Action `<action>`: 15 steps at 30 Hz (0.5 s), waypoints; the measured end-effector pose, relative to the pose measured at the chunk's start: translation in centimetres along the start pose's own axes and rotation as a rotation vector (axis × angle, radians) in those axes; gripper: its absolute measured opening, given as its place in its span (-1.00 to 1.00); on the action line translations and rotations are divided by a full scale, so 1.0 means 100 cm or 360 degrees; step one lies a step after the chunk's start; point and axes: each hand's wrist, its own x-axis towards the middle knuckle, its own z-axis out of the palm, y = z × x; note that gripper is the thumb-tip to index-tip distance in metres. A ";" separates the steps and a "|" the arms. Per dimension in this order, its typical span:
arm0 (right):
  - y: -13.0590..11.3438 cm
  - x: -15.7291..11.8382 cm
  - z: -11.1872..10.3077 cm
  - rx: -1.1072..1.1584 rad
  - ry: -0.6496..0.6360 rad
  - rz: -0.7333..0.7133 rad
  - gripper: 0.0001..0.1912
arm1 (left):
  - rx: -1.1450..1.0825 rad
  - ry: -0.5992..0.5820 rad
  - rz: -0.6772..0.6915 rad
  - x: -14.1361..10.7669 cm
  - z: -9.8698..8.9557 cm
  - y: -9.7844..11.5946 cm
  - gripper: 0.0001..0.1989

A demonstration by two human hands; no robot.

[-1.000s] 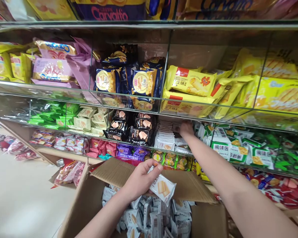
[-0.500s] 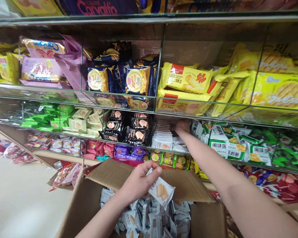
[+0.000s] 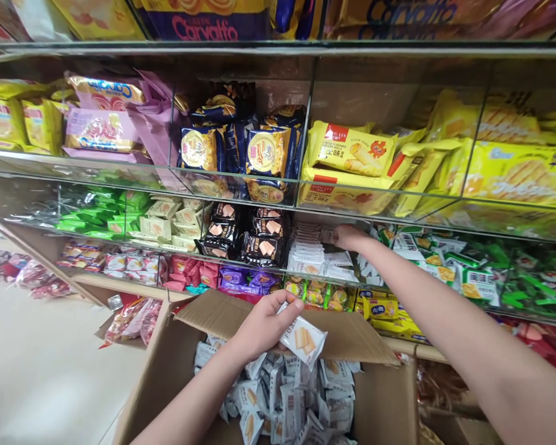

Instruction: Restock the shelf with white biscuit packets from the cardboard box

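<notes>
My left hand (image 3: pixel 271 324) pinches a small white snack packet (image 3: pixel 303 339) printed with tan wafer-like pieces. It is held over an opened cardboard box (image 3: pixel 389 395), where many matching white packets (image 3: pixel 287 402) lie in a loose heap. Inside the shelf compartment, my right hand (image 3: pixel 351 237) is closed at the edge of another white packet (image 3: pixel 328 235); its fingertips are partly hidden. To its left runs a neat row of white packets (image 3: pixel 306 256) standing on edge. A few flat white packets (image 3: pixel 340 267) lie in front.
Black packets (image 3: pixel 264 244) fill the bin to the left, green-and-white packets (image 3: pixel 445 266) the one to the right. A glass shelf edge (image 3: pixel 352 210) with yellow packages (image 3: pixel 352 151) passes just above my right hand. Pale floor (image 3: pixel 50 364) shows at lower left.
The view has shifted slightly, so the shelves sit a little further right. My right hand stays in the compartment, where more flat packets now show. My left hand still holds its packet.
</notes>
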 end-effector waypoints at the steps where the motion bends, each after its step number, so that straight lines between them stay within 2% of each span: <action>1: 0.001 -0.004 0.002 -0.0034 -0.0088 -0.0078 -0.73 | 0.0015 -0.0003 -0.0001 0.000 0.000 0.000 -0.70; 3: 0.003 -0.011 0.009 -0.0092 -0.0214 -0.0173 -0.75 | 0.0048 -0.0005 -0.0017 -0.001 0.001 0.000 -0.70; 5: 0.004 -0.016 0.017 -0.0131 -0.0257 -0.0191 -0.74 | 0.0065 -0.0011 -0.0036 -0.002 0.001 0.001 -0.69; 9: 0.006 -0.016 0.024 -0.0129 -0.0231 -0.0126 -0.68 | 0.0001 0.0003 0.0046 -0.002 0.001 0.001 -0.70; 15: 0.006 -0.009 0.017 0.0042 -0.0187 -0.0025 -0.66 | -0.0046 0.0013 0.0129 -0.001 -0.001 -0.003 -0.72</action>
